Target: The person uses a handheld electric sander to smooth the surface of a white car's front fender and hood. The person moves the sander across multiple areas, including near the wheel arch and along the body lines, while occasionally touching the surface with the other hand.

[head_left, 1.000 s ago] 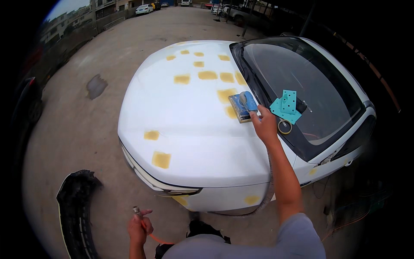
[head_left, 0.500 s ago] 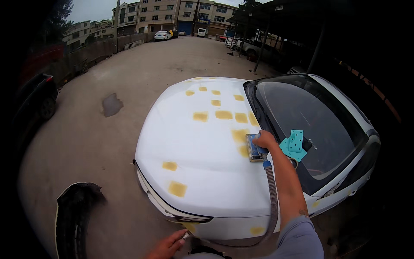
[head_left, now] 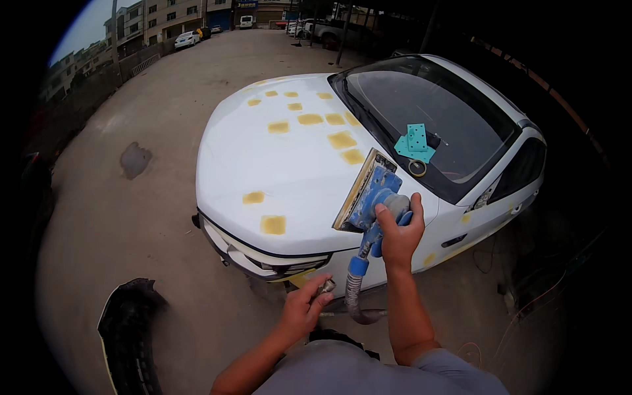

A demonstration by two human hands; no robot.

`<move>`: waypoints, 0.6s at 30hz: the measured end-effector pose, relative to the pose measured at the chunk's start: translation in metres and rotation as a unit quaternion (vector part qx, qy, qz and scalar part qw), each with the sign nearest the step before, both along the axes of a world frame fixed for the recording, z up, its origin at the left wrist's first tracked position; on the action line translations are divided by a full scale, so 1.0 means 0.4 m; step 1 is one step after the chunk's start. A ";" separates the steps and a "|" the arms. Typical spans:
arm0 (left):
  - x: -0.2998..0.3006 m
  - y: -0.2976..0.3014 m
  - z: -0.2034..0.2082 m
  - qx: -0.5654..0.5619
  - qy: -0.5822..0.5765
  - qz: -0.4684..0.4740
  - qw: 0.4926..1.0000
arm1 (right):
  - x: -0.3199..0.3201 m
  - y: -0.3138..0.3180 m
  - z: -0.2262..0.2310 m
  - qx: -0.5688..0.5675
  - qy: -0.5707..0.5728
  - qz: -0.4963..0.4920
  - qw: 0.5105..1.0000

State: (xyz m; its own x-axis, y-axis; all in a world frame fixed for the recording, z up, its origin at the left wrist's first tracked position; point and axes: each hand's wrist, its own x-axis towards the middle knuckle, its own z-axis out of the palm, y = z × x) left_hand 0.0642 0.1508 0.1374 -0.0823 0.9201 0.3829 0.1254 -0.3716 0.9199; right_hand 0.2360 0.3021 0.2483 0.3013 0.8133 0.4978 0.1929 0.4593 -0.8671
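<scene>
My right hand point(head_left: 403, 240) grips a blue pneumatic sander point(head_left: 374, 201), raised off the car and tilted so the edge of its rectangular pad shows. A ribbed grey hose point(head_left: 353, 289) hangs from the sander's blue collar. Lower and to the left, my left hand point(head_left: 299, 313) is closed on a small metal hose fitting point(head_left: 326, 286), near the headlight corner. Beyond both hands lies the white car bonnet point(head_left: 257, 158), with several yellowish-brown patches point(head_left: 273, 224) across it.
Turquoise perforated abrasive sheets point(head_left: 416, 139) and a tape roll point(head_left: 417, 168) lie at the windscreen's base. A detached dark bumper point(head_left: 135, 336) rests on the ground at lower left. Thin cables point(head_left: 526, 306) trail at right. Parked cars point(head_left: 187, 39) stand far off.
My right hand has lifted the sander off the bonnet and brought it nearer to me, tipping it. My left hand has come up and further into view with the fitting. The view has shifted.
</scene>
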 end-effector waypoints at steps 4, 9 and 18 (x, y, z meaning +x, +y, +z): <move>0.074 -0.045 0.023 0.087 0.048 0.051 0.994 | -0.003 -0.145 -0.066 0.004 0.063 -0.035 0.997; 0.053 -0.150 0.050 0.110 0.191 0.079 0.972 | -0.019 -0.278 -0.112 -0.059 0.176 -0.023 0.982; 0.139 -0.109 0.043 0.188 0.237 0.146 0.942 | 0.014 -0.299 -0.126 -0.060 0.229 0.025 0.971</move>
